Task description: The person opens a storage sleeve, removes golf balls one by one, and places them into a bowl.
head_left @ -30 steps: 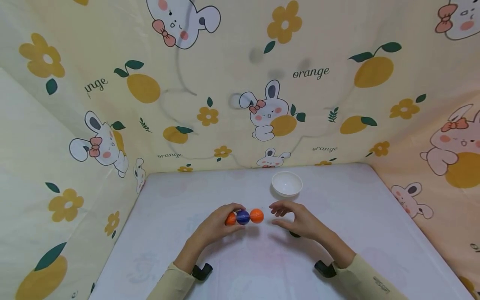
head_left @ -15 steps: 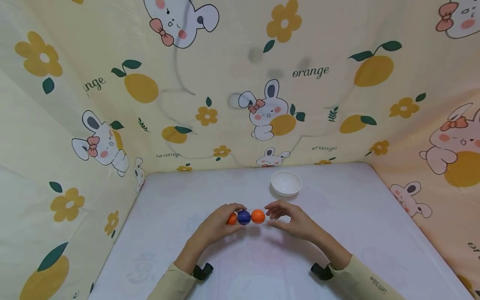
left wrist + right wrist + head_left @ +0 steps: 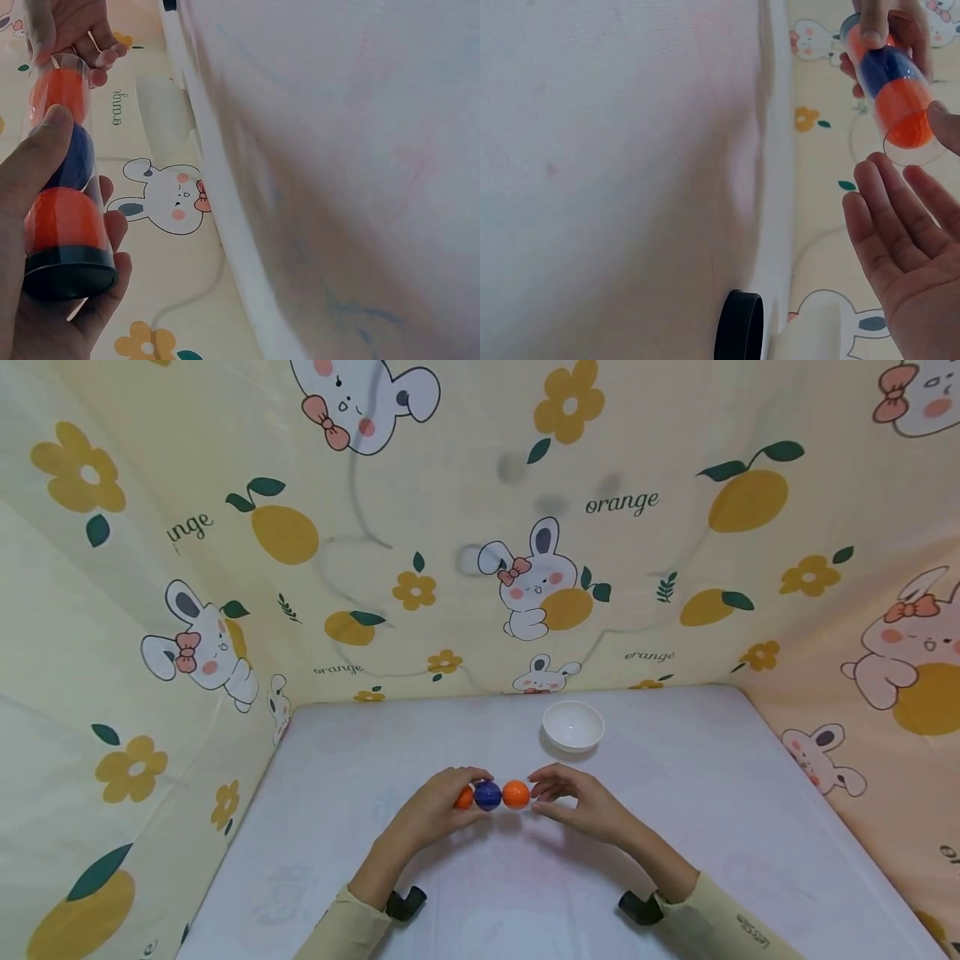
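A clear tube [image 3: 82,161] holds an orange ball [image 3: 516,794], a blue ball [image 3: 487,795] and another orange ball [image 3: 464,797] in a row. My left hand [image 3: 437,806] grips the tube around its middle, thumb over the blue ball. A black cap [image 3: 71,274] closes the tube's left end. The uncapped clear rim [image 3: 911,154] faces my right hand [image 3: 585,802]. That hand's fingers are spread and fairly straight, its thumb at the rim; whether it touches the tube I cannot tell. The tube is held above the table, roughly level.
Behind the hands, a white bowl [image 3: 573,727] stands on the white-covered table [image 3: 360,735]. A loose black cap [image 3: 739,326] lies on the table in the right wrist view; my right hand hides it in the head view. Patterned cloth [image 3: 450,527] surrounds the table.
My right hand has moved left, up to the tube's clear end. The left hand and tube have stayed nearly still, with the balls in the same order.
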Action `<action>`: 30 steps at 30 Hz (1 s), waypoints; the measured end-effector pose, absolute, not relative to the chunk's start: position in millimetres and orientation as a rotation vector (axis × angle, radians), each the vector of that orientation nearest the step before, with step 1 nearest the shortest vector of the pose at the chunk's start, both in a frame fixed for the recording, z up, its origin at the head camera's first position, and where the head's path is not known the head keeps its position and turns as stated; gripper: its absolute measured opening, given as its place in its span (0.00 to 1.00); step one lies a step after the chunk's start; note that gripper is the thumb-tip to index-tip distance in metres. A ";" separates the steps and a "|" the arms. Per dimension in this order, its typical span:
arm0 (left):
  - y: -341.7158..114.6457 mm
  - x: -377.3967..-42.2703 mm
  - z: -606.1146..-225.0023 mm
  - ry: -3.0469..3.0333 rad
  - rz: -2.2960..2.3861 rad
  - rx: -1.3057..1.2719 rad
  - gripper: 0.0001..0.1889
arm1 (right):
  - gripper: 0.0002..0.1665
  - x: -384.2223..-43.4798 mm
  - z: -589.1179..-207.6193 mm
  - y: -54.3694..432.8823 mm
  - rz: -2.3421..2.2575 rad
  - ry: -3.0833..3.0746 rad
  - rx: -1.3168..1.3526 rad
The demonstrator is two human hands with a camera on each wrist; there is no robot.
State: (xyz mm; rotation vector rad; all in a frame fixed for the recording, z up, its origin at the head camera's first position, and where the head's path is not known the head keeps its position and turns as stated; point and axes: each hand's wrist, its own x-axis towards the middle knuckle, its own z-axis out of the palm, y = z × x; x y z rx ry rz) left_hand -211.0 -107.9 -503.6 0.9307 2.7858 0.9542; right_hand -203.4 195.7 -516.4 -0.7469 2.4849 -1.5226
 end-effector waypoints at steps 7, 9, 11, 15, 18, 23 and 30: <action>-108.6 -210.0 -501.4 2.812 0.934 0.940 0.29 | 0.27 -201.4 -515.8 193.2 -1.526 2.481 -0.724; -108.6 -210.3 -501.0 2.829 0.914 0.949 0.29 | 0.28 -200.9 -515.9 192.2 -1.526 2.481 -0.717; -108.5 -210.7 -500.4 2.842 0.895 0.954 0.29 | 0.28 -200.6 -516.6 191.6 -1.526 2.477 -0.706; -108.7 -211.1 -499.8 2.845 0.881 0.961 0.29 | 0.27 -201.0 -518.4 191.0 -1.529 2.463 -0.688; -108.6 -211.8 -500.0 2.853 0.869 0.969 0.30 | 0.26 -201.7 -519.8 191.0 -1.537 2.454 -0.686; -108.1 -213.4 -501.1 2.887 0.832 1.005 0.30 | 0.26 -202.7 -521.5 191.2 -1.540 2.452 -0.693; -107.9 -213.3 -501.9 2.905 0.822 1.014 0.30 | 0.26 -202.1 -521.4 190.8 -1.541 2.448 -0.679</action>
